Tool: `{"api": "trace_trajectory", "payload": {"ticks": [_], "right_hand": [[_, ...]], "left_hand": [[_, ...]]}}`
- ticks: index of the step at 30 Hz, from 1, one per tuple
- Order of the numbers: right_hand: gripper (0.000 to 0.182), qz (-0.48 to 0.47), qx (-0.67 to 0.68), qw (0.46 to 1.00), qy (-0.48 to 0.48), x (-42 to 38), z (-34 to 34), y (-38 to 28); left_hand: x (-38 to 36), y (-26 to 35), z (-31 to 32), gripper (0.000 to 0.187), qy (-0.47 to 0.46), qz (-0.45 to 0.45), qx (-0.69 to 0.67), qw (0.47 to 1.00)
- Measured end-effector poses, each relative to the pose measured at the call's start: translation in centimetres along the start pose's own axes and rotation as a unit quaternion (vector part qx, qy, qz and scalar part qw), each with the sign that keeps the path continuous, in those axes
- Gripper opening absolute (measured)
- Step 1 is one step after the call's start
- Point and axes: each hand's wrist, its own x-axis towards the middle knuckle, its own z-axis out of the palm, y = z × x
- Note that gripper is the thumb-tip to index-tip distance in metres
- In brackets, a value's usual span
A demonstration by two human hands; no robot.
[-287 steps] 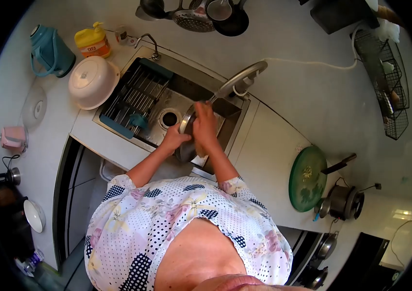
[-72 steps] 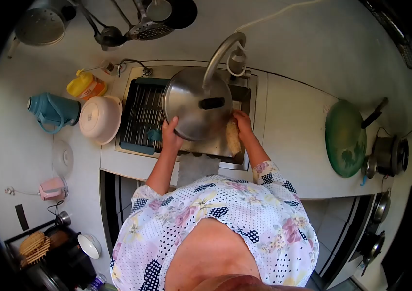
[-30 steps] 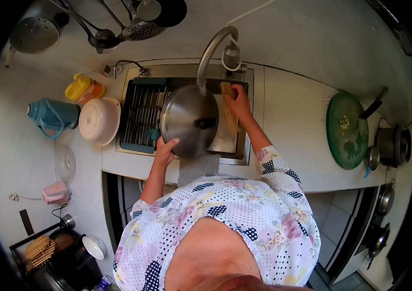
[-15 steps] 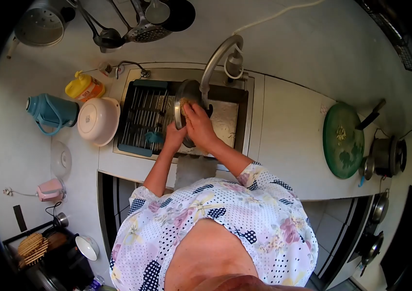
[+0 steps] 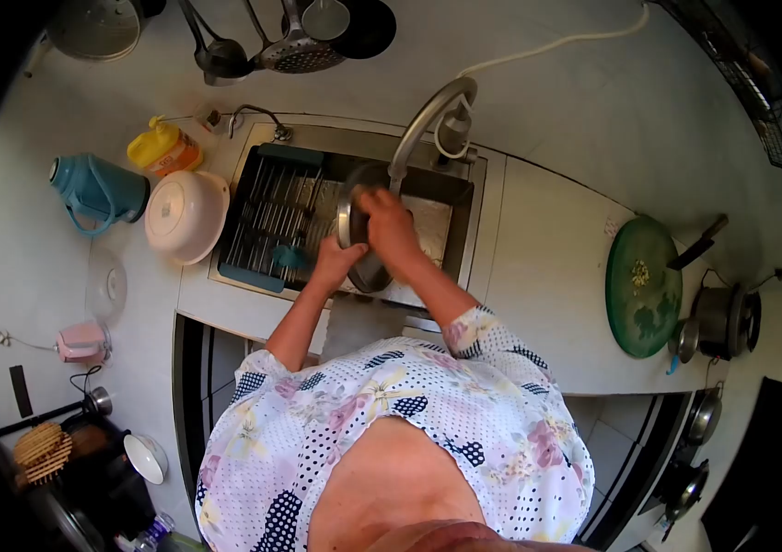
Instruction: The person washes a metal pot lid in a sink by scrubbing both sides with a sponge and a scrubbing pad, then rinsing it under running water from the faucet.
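Observation:
A round, dark metal pan (image 5: 371, 271) with a shiny rim is tilted on edge over the sink (image 5: 458, 224). My left hand (image 5: 338, 260) grips its near-left rim, fingers closed. My right hand (image 5: 389, 227) presses against the pan's inner face, its fingertips smeared by motion. Under those fingers is a tan, rough scrubber, mostly hidden now. Just above the pan ends the spout of the curved faucet (image 5: 421, 115). A teal cloth or scrubber (image 5: 289, 257) lies on the roll-up drying rack (image 5: 273, 207), left of my left hand.
Left of the sink stand a pink basin (image 5: 186, 216), a yellow bottle (image 5: 165, 147) and a blue thermos jug (image 5: 101, 190). To the right are a green cutting board (image 5: 644, 294) with chopped bits, a knife (image 5: 699, 241) and a dark pot (image 5: 727, 317). Ladles (image 5: 223, 57) hang above.
My right hand has shifted slightly across the pan, and its fingers now blur. The pan has tipped a little, showing more of its lower side. The whole view has moved slightly.

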Motion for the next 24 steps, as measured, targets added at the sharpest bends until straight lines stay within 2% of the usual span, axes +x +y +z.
{"api": "trace_trajectory", "payload": {"ticks": [1, 3, 5, 6, 8, 9, 11, 12, 14, 15, 20, 23, 24], "right_hand": [[0.038, 0.039, -0.017, 0.999, -0.023, 1.3, 0.0, 1.3], [0.039, 0.132, -0.086, 0.984, -0.081, 3.9, -0.6, 5.9], [0.037, 0.205, 0.052, 0.964, -0.161, 5.3, -2.3, 10.3], [0.035, 0.248, 0.126, 0.946, -0.169, 5.1, -2.4, 12.7], [0.031, 0.325, 0.268, 0.888, -0.187, 4.5, -1.2, 17.0], [0.031, 0.339, 0.256, 0.895, -0.138, 3.8, -0.8, 17.3], [0.033, 0.363, 0.227, 0.903, -0.042, 0.8, -0.2, 17.4], [0.034, 0.381, 0.264, 0.885, -0.032, -0.4, 0.4, 18.0], [0.036, 0.419, 0.336, 0.843, -0.01, -2.6, 1.6, 19.5], [0.036, 0.409, 0.333, 0.849, -0.012, -3.5, 1.6, 19.8], [0.036, 0.404, 0.323, 0.855, -0.027, -5.1, 0.1, 20.2], [0.037, 0.419, 0.368, 0.829, -0.035, -4.9, -1.9, 19.0], [0.039, 0.408, 0.427, 0.806, -0.042, -4.7, -2.9, 17.9]], "left_hand": [[-0.2, 0.3, -0.3, 0.026, -0.012, -0.016, 0.033, 0.999], [-2.2, 0.5, 0.4, 0.029, -0.032, 0.014, 0.008, 0.999], [-3.6, 0.6, 0.3, 0.031, -0.058, 0.034, -0.001, 0.998], [-4.4, 1.8, 0.3, 0.033, -0.071, 0.045, 0.023, 0.996], [-4.0, -0.3, -0.8, 0.033, -0.057, 0.014, -0.015, 0.998], [-3.8, -1.1, -1.3, 0.033, -0.048, 0.001, -0.036, 0.998], [-3.6, -1.1, -1.6, 0.034, -0.029, -0.006, -0.197, 0.98], [-3.5, -1.2, -1.7, 0.035, -0.022, -0.01, -0.277, 0.961], [-2.9, -2.1, -2.4, 0.039, -0.028, -0.012, -0.331, 0.943], [-2.7, -2.5, -2.6, 0.041, -0.032, -0.013, -0.357, 0.933], [-2.8, -3.8, -2.5, 0.041, -0.027, -0.021, -0.395, 0.918], [-3.0, -4.2, -2.2, 0.04, -0.006, -0.02, -0.393, 0.919], [-2.9, -4.7, -2.2, 0.039, -0.002, -0.021, -0.388, 0.921]]}}
